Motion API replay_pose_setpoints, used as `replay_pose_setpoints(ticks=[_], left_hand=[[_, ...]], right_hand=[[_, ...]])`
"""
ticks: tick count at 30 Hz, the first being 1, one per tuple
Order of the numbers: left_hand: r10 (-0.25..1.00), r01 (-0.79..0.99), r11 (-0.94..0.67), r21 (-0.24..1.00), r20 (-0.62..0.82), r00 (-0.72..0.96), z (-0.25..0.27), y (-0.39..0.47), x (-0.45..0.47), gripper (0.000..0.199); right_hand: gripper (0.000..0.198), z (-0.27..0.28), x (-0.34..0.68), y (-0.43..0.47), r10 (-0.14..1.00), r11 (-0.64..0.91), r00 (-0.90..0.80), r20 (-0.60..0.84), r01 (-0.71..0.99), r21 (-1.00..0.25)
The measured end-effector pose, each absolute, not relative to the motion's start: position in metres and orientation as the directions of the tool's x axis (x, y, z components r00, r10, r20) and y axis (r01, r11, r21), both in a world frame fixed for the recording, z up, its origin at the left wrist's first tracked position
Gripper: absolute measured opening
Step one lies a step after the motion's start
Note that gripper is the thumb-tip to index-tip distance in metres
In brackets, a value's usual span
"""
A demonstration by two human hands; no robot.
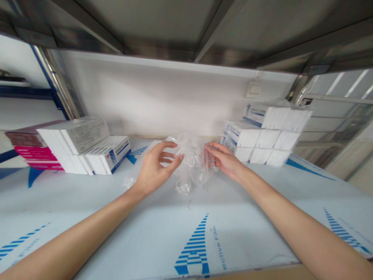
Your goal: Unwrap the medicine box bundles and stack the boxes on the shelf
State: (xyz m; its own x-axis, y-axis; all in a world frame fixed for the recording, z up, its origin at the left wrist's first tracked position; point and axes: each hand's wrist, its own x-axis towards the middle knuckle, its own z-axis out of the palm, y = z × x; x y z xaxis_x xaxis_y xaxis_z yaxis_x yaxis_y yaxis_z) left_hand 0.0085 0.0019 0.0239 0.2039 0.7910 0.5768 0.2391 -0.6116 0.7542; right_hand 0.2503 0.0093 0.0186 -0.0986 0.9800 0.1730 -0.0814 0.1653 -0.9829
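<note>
Crumpled clear plastic wrap (189, 155) lies in a loose heap at the middle of the film-covered shelf, towards the wall. On its left side is my left hand (159, 165), fingers curved and thumb apart, its fingertips close to the plastic; whether they touch it I cannot make out. My right hand (223, 157) pinches the right edge of the heap between thumb and fingers. Just beyond that hand stands a stack of white and blue cartons (262, 136).
To the left stand more white cartons (84, 144) beside magenta boxes (37, 155). A small plastic scrap (128, 182) lies near my left wrist. Low overhead is a metal shelf (163, 27); a wall switch (254, 90) is at the back, with metal posts (56, 81) at the sides.
</note>
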Motion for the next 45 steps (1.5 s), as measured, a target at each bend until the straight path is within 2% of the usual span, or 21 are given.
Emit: replay_pose_setpoints(ticks=[7, 12, 16, 20, 25, 31, 36, 40, 42, 45], left_hand=[[0.819, 0.266, -0.574, 0.774, 0.545, 0.182, 0.022, 0.006, 0.008, 0.015], [0.85, 0.222, -0.523, 0.823, 0.482, 0.215, 0.024, 0.004, 0.004, 0.034], [0.842, 0.194, -0.533, 0.823, 0.494, 0.219, 0.024, 0.005, 0.001, 0.037], [0.823, 0.263, -0.567, 0.781, 0.527, 0.212, 0.023, 0.008, 0.003, 0.037], [0.787, 0.303, -0.617, 0.726, 0.564, 0.25, 0.02, 0.01, 0.007, 0.04], [0.796, 0.396, -0.594, 0.7, 0.583, 0.162, 0.019, 0.012, 0.009, 0.013], [0.788, 0.422, -0.583, 0.695, 0.61, 0.085, 0.018, 0.019, 0.003, 0.02], [0.773, 0.408, -0.543, 0.734, 0.627, -0.098, 0.019, 0.032, -0.009, 0.019], [0.761, 0.413, -0.532, 0.74, 0.631, -0.15, 0.019, 0.038, -0.015, 0.017], [0.727, 0.502, -0.54, 0.675, 0.675, -0.126, 0.019, 0.042, -0.019, 0.013]], right_hand=[[0.031, 0.019, 0.25, 0.01, 0.968, 0.227, -0.112, 0.226, 0.0, -0.974], [0.034, 0.019, 0.252, 0.011, 0.981, 0.19, -0.051, 0.189, 0.024, -0.981], [0.037, 0.02, 0.252, 0.01, 0.983, 0.179, -0.044, 0.178, 0.023, -0.984], [0.037, 0.021, 0.25, 0.009, 0.981, 0.187, -0.053, 0.185, 0.034, -0.982], [0.033, 0.024, 0.248, 0.005, 0.961, 0.255, -0.14, 0.24, 0.096, -0.962], [0.024, 0.03, 0.243, -0.003, 0.896, 0.378, -0.307, 0.321, 0.148, -0.914], [0.029, 0.038, 0.253, -0.004, 0.901, 0.335, -0.344, 0.265, 0.161, -0.928], [0.027, 0.041, 0.276, 0.003, 0.954, 0.258, -0.195, 0.226, 0.156, -0.954], [0.026, 0.04, 0.284, 0.007, 0.962, 0.266, -0.086, 0.259, 0.073, -0.961], [0.026, 0.04, 0.291, 0.01, 0.96, 0.278, -0.011, 0.279, -0.079, -0.957]])
